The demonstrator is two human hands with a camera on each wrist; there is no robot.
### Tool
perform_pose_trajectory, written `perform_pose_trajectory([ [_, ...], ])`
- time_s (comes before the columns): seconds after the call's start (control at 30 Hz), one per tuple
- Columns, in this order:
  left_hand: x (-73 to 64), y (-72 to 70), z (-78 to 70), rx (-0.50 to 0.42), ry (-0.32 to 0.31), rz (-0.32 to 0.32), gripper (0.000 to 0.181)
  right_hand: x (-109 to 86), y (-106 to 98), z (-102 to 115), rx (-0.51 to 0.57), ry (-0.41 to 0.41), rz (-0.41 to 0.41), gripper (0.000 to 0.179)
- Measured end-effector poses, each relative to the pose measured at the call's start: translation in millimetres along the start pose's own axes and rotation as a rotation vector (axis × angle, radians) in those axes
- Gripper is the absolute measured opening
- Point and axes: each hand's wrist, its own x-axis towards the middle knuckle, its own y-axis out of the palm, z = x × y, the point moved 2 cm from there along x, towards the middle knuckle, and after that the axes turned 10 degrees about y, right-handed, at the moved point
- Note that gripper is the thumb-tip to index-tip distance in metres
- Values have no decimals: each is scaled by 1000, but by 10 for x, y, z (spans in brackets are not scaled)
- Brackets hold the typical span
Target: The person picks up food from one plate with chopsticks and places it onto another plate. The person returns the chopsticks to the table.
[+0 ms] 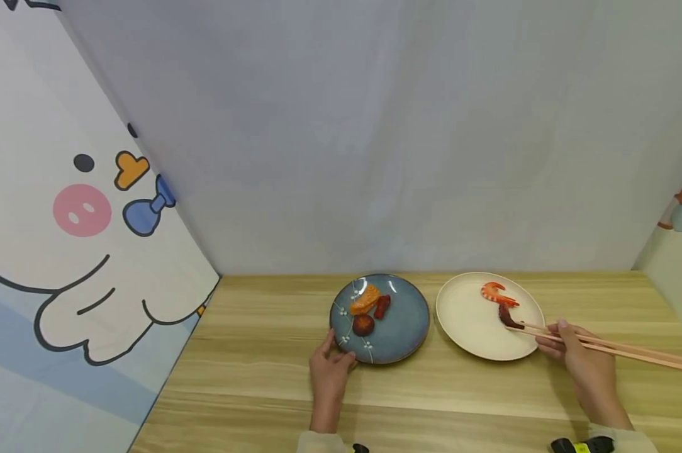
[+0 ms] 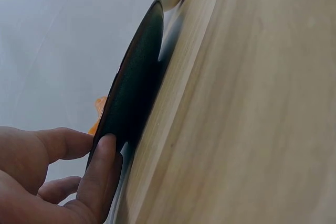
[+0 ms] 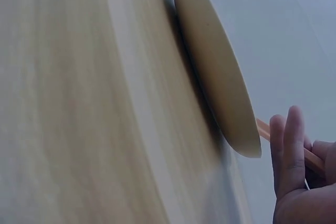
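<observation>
A blue plate (image 1: 403,333) with a white blossom pattern carries an orange ridged food piece (image 1: 366,300), a dark red piece (image 1: 382,307) and a round brown piece (image 1: 363,325). My left hand (image 1: 331,371) pinches its near-left rim; in the left wrist view, fingers (image 2: 100,174) lie against the underside. On the cream plate (image 1: 465,321) to the right are a shrimp (image 1: 496,294) and a dark, curved brown food piece (image 1: 508,316). My right hand (image 1: 587,365) holds wooden chopsticks (image 1: 641,353), their tips at the brown piece. Whether they grip it cannot be told.
Both plates stand side by side near the back edge of the wooden table (image 1: 250,377). A pale grey backdrop (image 1: 375,138) rises behind it. At the left is a panel (image 1: 92,270) with cartoon print.
</observation>
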Motion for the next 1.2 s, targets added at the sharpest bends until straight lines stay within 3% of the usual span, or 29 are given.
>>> perform_pose_trajectory([
  [0.3,2,9,-9,-3,13,4,75,-77,-33,50,24,-85,57,32],
  [0.57,16,14,0,0,20,3,76,-117,-40,99,27,-107,32,29],
  [0.83,23,17,-4,17,32,5,75,-172,38,164,24,-110,22,29],
  [1.2,-10,3,-9,7,32,7,76,-218,193,167,67,-165,75,27],
])
